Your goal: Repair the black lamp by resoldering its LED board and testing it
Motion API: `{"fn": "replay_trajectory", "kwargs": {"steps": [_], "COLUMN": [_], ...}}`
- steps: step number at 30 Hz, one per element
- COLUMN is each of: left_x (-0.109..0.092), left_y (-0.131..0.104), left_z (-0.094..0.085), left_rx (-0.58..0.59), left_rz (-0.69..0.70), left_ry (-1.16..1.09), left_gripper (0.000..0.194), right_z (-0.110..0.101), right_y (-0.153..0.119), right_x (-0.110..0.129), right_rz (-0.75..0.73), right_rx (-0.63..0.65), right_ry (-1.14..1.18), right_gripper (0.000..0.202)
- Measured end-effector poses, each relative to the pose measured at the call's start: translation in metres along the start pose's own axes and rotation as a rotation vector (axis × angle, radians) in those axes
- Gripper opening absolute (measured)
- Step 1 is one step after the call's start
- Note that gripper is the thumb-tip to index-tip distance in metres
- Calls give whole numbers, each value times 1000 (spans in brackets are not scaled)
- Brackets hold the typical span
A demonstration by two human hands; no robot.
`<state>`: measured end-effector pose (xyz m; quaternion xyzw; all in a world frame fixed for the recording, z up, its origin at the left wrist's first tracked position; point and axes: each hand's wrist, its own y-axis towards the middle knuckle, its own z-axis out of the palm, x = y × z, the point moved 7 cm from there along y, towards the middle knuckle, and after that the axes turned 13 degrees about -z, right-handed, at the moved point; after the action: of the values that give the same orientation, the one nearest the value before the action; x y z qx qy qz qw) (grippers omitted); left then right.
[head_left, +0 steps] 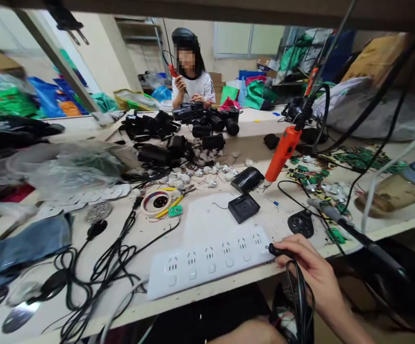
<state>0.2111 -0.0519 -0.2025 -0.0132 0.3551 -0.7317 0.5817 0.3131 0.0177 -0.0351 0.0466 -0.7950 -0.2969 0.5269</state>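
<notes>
- While the plug [279,251] is clamped between fingers of the right hand [308,263], at the right end of the power strip [212,258], it's best squared to the slots [257,241].
- Left hand [252,332]: grip can't be told, tbh.

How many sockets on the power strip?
6, in one row along the white power strip, from picture left: first socket, second, third, fourth, fifth, sixth, nearest the right hand with its black plug. None looks hidden.
</notes>
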Motion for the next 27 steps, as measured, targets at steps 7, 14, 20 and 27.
{"fn": "replay_trajectory", "kwargs": {"steps": [7,14,20,27], "left_x": [5,-6,-15,-18], "left_y": [6,-19,-39,-49], "left_z": [-14,2,14,17], "left_rx": [-221,-141,-56,-106], "left_rz": [-65,-221,-210,-267], "left_ry": [-35,-115,-289,-306], "left_gripper": [12,13,21,61], "right_z": [13,27,33,38], "right_y": [12,29,37,42], "right_x": [-7,-24,-16,-11], "right_rz": [-7,-26,-108,-190], "right_rx": [134,392,529,607], "right_ry": [49,-11,-49,-139], "right_gripper": [24,17,25,24]}}
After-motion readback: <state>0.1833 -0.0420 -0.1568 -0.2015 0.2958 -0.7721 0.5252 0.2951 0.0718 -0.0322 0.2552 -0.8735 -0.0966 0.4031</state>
